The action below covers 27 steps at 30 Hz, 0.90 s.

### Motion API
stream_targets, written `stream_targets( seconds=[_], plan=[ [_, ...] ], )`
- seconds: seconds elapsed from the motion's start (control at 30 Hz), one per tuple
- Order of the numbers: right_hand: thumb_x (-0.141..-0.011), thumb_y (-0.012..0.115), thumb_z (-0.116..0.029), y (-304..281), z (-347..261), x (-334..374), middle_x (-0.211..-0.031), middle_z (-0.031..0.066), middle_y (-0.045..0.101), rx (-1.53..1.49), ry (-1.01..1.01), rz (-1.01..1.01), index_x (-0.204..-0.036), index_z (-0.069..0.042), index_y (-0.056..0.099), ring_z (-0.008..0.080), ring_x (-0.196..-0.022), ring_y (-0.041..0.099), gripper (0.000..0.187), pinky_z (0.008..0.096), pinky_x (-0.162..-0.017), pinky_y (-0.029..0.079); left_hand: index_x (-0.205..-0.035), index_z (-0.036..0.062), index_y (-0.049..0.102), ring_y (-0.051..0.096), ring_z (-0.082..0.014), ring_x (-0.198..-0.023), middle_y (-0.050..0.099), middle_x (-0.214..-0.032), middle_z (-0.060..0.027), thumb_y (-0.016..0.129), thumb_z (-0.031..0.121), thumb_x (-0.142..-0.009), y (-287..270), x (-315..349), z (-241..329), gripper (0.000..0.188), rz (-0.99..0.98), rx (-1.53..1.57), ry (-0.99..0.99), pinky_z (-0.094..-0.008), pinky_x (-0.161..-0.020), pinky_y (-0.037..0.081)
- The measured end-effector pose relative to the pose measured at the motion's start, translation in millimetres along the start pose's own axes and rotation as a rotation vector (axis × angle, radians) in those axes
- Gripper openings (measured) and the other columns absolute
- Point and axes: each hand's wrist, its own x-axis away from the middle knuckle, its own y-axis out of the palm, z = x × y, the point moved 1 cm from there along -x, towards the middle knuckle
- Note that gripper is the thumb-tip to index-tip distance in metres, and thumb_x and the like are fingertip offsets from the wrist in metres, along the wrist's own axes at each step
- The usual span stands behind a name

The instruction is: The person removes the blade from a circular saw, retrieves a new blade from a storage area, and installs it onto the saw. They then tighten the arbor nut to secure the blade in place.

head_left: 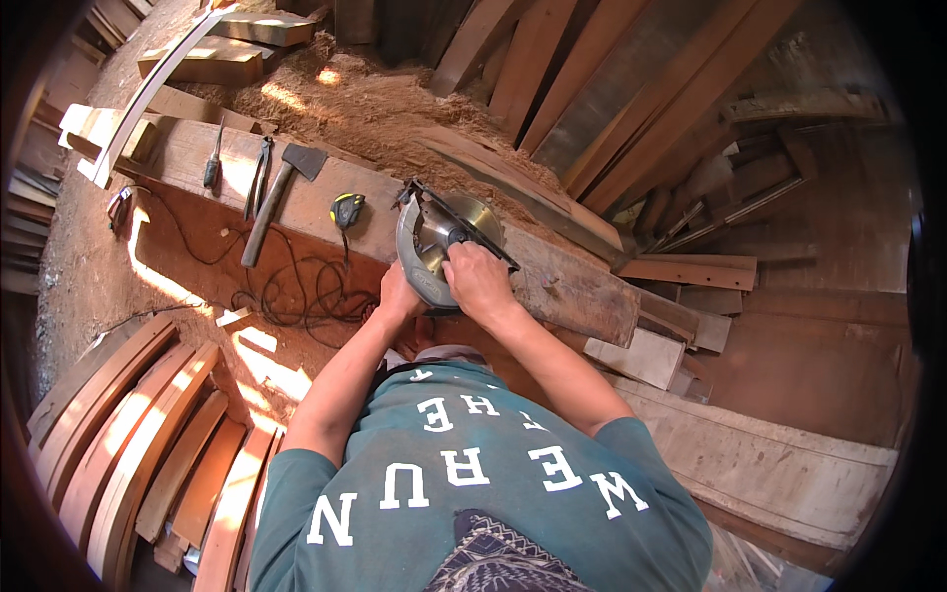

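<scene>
A circular saw (418,264) with a grey guard rests tilted on the thick wooden beam, its round metal blade (480,219) turned up into view. My left hand (397,294) is closed around the saw's near left side, its fingers partly hidden behind the guard. With curled fingers, my right hand (478,281) grips the saw at the dark hub in front of the blade. To the left on the beam (380,187) lie a yellow-and-black tape measure (346,210), a hatchet (282,193), pliers (258,180) and a screwdriver (214,158).
A black cord (286,296) coils on the floor below the beam. Curved wooden pieces (148,434) are stacked at lower left. Sawdust (345,109) covers the ground beyond the beam, with planks (552,69) leaning behind. A long pale strip (163,79) crosses the beam's left end.
</scene>
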Motion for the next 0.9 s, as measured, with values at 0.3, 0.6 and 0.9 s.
stream_targets(
  seconds=[0.3,0.6,0.9],
  plan=[
    [-0.097,0.07,-0.012,-62.4,39.0,4.7,-0.09,0.0064,0.067,-0.581,0.3,0.008,-0.113,-0.001,0.065,0.0176,-0.081,0.065,0.02,0.0324,-0.072,0.055,-0.119,0.0001,0.069,0.071,-0.0463,-0.106,0.075,-0.112,-0.0263,0.083,0.034,-0.08,5.9,-1.7,-9.0,0.053,-0.006,0.024,0.0,-0.0512,-0.088,0.057],
    [-0.098,0.059,0.001,-70.6,206.8,106.2,-0.1,0.0038,0.064,-1.506,0.633,0.528,-0.123,-0.005,0.06,0.0143,-0.084,0.064,0.025,0.0287,-0.077,0.054,-0.151,-0.0007,0.05,0.068,-0.0323,-0.124,0.069,-0.133,-0.0213,0.075,0.017,-0.094,-14.7,30.5,-13.4,0.065,-0.022,0.553,0.022,-0.0422,-0.103,0.055],
    [-0.096,0.074,-0.024,103.2,210.7,143.0,-0.114,0.0226,0.069,-0.184,0.871,0.177,-0.117,-0.003,0.067,0.0425,-0.109,0.067,0.03,0.0505,-0.092,0.054,-0.143,-0.001,0.058,0.061,-0.0109,-0.088,0.066,-0.107,-0.0064,0.061,0.028,-0.111,-36.3,67.3,-113.4,0.043,-0.013,0.409,-0.29,-0.0284,-0.078,0.055]
  ],
)
